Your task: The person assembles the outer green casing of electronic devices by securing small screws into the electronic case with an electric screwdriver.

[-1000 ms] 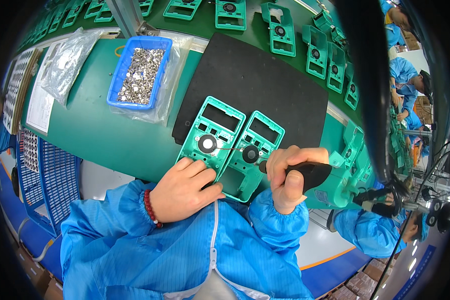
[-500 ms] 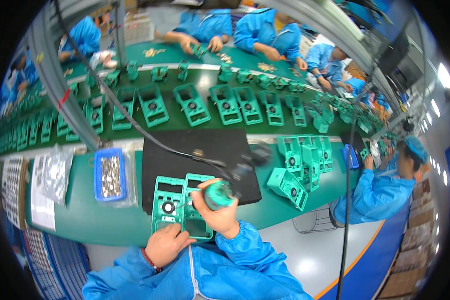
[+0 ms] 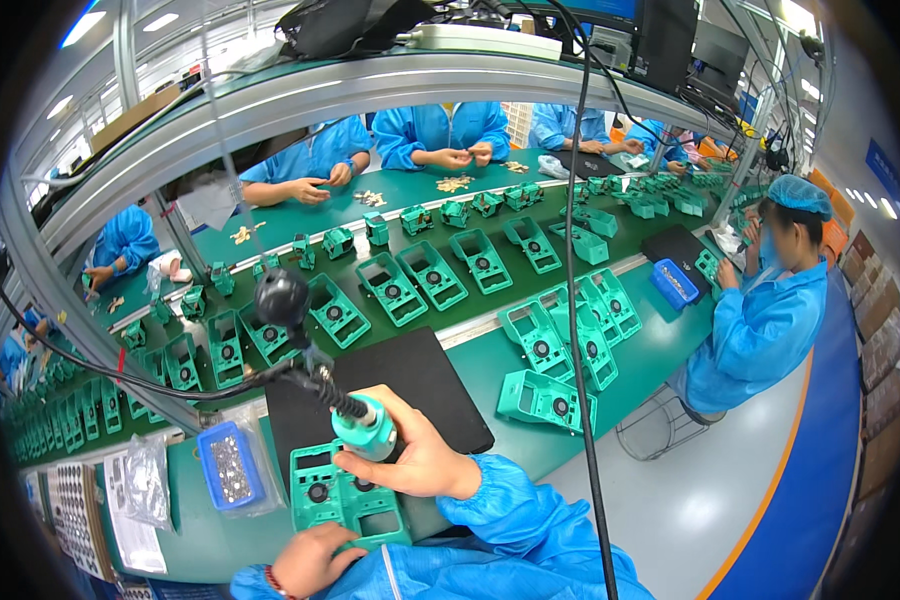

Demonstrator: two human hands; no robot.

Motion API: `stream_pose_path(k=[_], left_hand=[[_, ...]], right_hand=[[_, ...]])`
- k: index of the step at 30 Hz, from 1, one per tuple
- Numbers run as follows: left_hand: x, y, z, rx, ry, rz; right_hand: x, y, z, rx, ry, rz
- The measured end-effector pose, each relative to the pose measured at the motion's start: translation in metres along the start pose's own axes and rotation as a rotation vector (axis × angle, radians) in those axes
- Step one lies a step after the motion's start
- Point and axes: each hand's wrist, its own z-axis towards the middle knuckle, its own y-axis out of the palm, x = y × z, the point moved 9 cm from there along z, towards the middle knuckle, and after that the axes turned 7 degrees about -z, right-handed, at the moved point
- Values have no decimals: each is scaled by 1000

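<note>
A green electric screwdriver (image 3: 367, 428) with a black upper end and cord is gripped in my right hand (image 3: 417, 450). Its lower end is hidden by the hand, above a green plastic housing (image 3: 377, 524) with square openings and round black parts. My left hand (image 3: 315, 558) is closed on the housing's near left edge. Two sections of housing lie side by side, partly on a black mat (image 3: 410, 375). Whether the screwdriver's bit touches a screw cannot be seen.
To the left stands a blue tray (image 3: 229, 466) of small metal parts, beside a plastic bag (image 3: 148, 485). Stacked green housings (image 3: 545, 400) are at the right. Housings line the belt (image 3: 370, 345) ahead. A black cable (image 3: 573, 300) hangs at right; a co-worker (image 3: 770, 310) sits beyond.
The view has swung to the right and up. My right hand has turned the screwdriver more upright above the housing. My left hand stays at the housing's near edge.
</note>
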Motion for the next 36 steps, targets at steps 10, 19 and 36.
stream_pose_path(k=[10, 19, 36], left_hand=[[-36, -106, 15, 140, -406, -345], [-66, -168, 61, 435, -171, -606], [-52, -114, 386, 160, 155, 111]], right_hand=[[69, -74, 65, -302, 402, 745], [273, -226, 174, 261, 498, -1458], [133, -325, 177, 556, 324, -1292]])
